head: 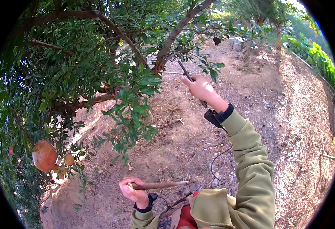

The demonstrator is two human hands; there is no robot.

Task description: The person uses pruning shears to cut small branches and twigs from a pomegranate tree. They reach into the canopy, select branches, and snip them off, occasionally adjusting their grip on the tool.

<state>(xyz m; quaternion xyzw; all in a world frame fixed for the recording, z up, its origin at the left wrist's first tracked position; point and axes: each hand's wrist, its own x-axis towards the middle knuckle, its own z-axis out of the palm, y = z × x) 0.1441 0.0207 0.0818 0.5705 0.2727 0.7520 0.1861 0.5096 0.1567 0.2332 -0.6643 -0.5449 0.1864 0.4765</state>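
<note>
My right hand is raised beside the pomegranate tree, fingers wrapped around a dark narrow stick or tool. Its tip points up toward the fork of a branch; whether they touch, I cannot tell. Low in the view, near my body, my left hand grips one end of a smooth brown wooden stick or handle. This lies nearly level and pales toward its right end. Close to that end is a small grey piece; whether it is joined to the wood is unclear.
A large pomegranate and a smaller one hang at left. A dark fruit hangs at upper right. Leafy twigs droop over dry ground. Wrist straps trail a black cable. Pale blocks stand farther off.
</note>
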